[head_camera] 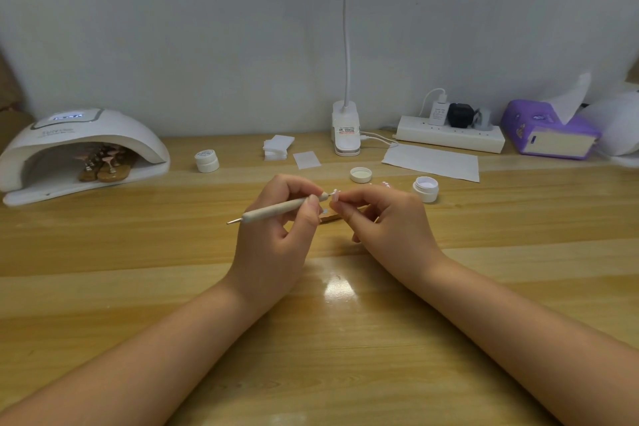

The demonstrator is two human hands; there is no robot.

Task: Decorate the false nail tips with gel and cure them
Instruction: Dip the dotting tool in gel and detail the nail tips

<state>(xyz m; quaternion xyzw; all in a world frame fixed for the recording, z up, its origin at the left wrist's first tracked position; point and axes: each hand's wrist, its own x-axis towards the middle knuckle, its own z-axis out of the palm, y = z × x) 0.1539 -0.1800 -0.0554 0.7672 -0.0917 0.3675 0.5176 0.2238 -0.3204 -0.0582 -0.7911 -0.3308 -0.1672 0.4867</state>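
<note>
Head view: the nail tip is held up over the middle of the table, pinched in the fingertips of the right hand, with the left hand just to its left. The left hand's thumb and fingers pinch a tool whose long axis runs left-near to right-far, its far end touching or almost touching the tip; which, I cannot tell. An open gel pot stands just right of the right hand, and the lamp, far left, holds more tips on stands, well apart from both hands.
</note>
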